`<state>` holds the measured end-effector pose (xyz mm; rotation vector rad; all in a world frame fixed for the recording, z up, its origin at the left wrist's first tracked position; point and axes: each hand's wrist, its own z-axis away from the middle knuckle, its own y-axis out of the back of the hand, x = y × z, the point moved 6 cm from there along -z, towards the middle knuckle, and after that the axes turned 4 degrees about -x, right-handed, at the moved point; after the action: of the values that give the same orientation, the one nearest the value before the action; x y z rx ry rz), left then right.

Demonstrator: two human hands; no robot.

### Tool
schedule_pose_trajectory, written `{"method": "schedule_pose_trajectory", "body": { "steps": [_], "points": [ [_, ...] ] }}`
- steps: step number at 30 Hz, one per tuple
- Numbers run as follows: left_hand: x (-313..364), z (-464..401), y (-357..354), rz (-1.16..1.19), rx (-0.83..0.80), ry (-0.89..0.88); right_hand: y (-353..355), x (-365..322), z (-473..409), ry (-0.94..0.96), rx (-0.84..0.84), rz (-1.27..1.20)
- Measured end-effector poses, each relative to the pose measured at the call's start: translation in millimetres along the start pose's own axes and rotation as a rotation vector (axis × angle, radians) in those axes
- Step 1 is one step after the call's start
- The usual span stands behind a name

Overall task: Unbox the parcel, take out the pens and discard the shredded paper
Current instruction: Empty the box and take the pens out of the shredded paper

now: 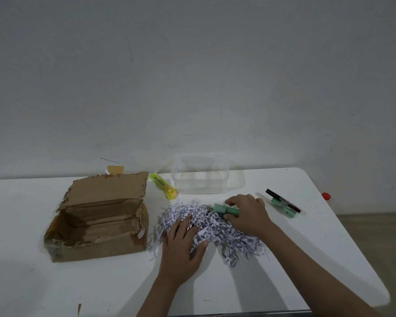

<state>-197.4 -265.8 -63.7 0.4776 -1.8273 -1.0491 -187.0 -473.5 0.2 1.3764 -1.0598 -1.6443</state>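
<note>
My right hand (247,213): fingers curled round a green pen (225,210), frame centre.
My left hand (183,243): flat on shredded paper (215,227).
Table (306,248): bare near right edge.

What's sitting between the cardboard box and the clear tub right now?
In the head view, a yellow-green utility knife lies on the table between the cardboard box and the clear tub.

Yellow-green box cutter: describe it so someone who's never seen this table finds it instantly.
Start at the open cardboard box on the left of the white table. Just past its far right corner, before the clear plastic container, lies the box cutter. It is the only neon yellow-green thing; the pens to the right are darker and mint green.
</note>
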Motion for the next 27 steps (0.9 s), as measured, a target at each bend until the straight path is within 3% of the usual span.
{"method": "schedule_pose_trajectory", "body": {
  "steps": [12,21,27],
  "points": [
    [1,-1,1,-0.008,0.022,-0.015,-14,-1,-29,-0.012,-0.149,-0.120],
    [-1,-1,-2,-0.014,0.019,-0.016,-20,-4,-36,0.076,-0.396,-0.179],
    [-2,-2,-2,-0.022,0.020,-0.009,-17,-14,-34,0.172,-0.418,-0.197]
  ]
}}
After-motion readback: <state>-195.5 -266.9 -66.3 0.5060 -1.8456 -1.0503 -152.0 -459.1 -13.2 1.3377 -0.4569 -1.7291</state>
